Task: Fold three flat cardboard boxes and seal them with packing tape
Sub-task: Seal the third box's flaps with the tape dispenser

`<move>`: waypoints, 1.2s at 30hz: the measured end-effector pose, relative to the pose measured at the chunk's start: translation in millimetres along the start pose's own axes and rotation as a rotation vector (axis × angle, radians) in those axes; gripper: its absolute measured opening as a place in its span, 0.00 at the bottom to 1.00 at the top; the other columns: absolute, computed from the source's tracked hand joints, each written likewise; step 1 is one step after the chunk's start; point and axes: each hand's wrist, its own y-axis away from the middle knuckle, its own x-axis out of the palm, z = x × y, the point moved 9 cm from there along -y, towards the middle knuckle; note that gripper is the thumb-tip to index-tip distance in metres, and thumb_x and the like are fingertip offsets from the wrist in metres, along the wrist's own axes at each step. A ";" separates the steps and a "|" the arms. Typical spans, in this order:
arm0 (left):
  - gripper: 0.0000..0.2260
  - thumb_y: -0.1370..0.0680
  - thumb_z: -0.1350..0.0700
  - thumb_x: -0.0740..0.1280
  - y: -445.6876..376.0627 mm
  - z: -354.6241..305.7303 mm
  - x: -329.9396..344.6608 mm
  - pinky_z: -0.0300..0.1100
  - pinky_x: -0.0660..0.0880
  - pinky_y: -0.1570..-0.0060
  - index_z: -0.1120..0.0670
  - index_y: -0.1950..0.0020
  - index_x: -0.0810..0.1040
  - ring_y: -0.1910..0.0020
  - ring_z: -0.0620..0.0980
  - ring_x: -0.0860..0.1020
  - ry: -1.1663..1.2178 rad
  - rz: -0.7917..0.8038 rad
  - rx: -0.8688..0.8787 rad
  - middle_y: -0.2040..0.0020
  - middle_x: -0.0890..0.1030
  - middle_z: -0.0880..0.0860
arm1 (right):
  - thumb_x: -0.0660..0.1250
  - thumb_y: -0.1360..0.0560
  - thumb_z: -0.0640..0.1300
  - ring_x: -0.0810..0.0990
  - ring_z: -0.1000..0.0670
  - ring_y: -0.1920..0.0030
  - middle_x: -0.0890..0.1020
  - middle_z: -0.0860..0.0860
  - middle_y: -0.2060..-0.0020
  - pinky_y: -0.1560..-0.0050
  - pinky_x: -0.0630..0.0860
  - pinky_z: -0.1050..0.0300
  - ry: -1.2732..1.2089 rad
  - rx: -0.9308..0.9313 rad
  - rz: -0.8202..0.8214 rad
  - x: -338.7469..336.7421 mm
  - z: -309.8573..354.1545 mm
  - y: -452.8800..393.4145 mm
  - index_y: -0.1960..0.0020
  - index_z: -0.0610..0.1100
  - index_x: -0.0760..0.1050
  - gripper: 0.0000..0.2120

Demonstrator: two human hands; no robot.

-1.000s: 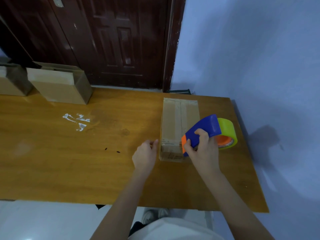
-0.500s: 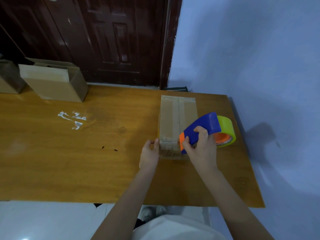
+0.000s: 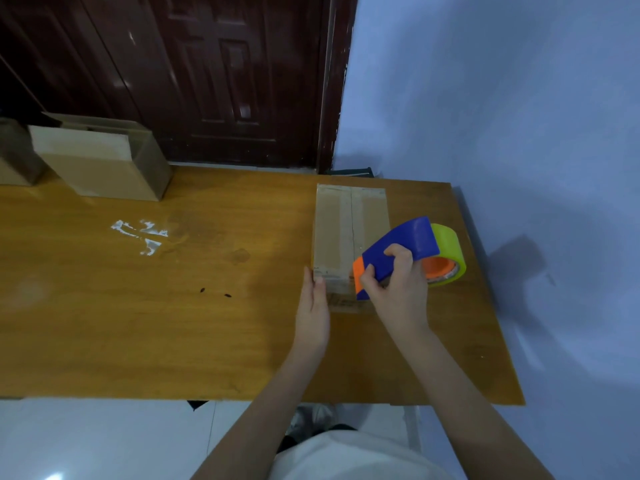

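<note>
A closed cardboard box lies on the right part of the wooden table, with a strip of tape along its top seam. My right hand grips the blue and orange tape dispenser with its yellow-green roll, held at the box's near right corner. My left hand lies flat with straight fingers against the box's near left side. Two more folded boxes stand at the back left: one with an open top and one cut off by the frame edge.
White tape scraps and two small dark specks lie on the table's middle. A dark wooden door is behind the table and a blue wall runs along its right edge. White floor shows below the near edge.
My left hand has straightened from loosely curled and slid along the box's near left side. The dispenser has stayed at the near right corner. The camera has tilted down slightly.
</note>
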 end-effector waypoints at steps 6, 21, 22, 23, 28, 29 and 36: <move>0.34 0.22 0.35 0.52 7.5 -24.5 -22.5 0.41 0.54 0.30 0.52 0.22 0.50 0.25 0.48 0.54 -0.443 -0.095 0.172 0.23 0.55 0.50 | 0.72 0.31 0.35 0.78 0.43 0.65 0.78 0.39 0.60 0.70 0.76 0.51 -0.040 0.047 -0.017 0.4 -8.0 1.8 0.45 0.34 0.70 0.17; 0.29 0.35 0.55 0.79 27.0 -53.7 43.3 0.46 0.72 0.37 0.60 0.36 0.76 0.36 0.53 0.75 -1.494 0.044 0.820 0.37 0.77 0.58 | 0.71 0.29 0.36 0.76 0.65 0.57 0.69 0.59 0.51 0.62 0.74 0.69 -0.494 0.378 -0.139 -9.4 -68.7 11.8 0.45 0.52 0.60 0.23; 0.29 0.36 0.57 0.80 27.4 -56.4 42.3 0.46 0.74 0.39 0.61 0.37 0.78 0.37 0.53 0.76 -1.468 0.033 0.843 0.38 0.78 0.58 | 0.70 0.29 0.37 0.76 0.64 0.59 0.70 0.56 0.51 0.64 0.74 0.69 -0.564 0.429 -0.199 -15.6 -75.9 11.3 0.46 0.54 0.60 0.22; 0.29 0.37 0.60 0.80 27.8 -58.6 41.2 0.47 0.75 0.40 0.61 0.38 0.78 0.37 0.53 0.76 -1.443 0.014 0.863 0.38 0.78 0.59 | 0.68 0.29 0.39 0.76 0.64 0.62 0.70 0.52 0.51 0.66 0.73 0.69 -0.635 0.483 -0.258 -22.0 -85.7 11.0 0.47 0.54 0.60 0.21; 0.28 0.38 0.62 0.80 28.6 -63.9 40.4 0.47 0.69 0.37 0.62 0.39 0.79 0.39 0.54 0.77 -1.362 -0.027 0.888 0.39 0.79 0.59 | 0.67 0.31 0.40 0.74 0.66 0.63 0.69 0.54 0.53 0.66 0.71 0.72 -0.643 0.498 -0.307 -37.0 -108.7 22.2 0.46 0.45 0.60 0.19; 0.28 0.37 0.62 0.80 28.0 -65.2 40.1 0.46 0.68 0.37 0.61 0.39 0.79 0.39 0.53 0.77 -1.350 -0.031 0.883 0.39 0.79 0.58 | 0.67 0.31 0.40 0.75 0.66 0.63 0.69 0.54 0.53 0.66 0.71 0.72 -0.655 0.500 -0.306 -35.9 -110.5 22.8 0.46 0.45 0.61 0.19; 0.27 0.36 0.65 0.78 31.2 -66.8 42.3 0.48 0.72 0.39 0.61 0.38 0.78 0.38 0.54 0.77 -1.300 0.006 0.887 0.38 0.79 0.58 | 0.67 0.26 0.38 0.75 0.53 0.62 0.73 0.47 0.52 0.64 0.72 0.59 -0.865 0.889 -0.556 -33.8 -146.5 34.4 0.51 0.50 0.64 0.13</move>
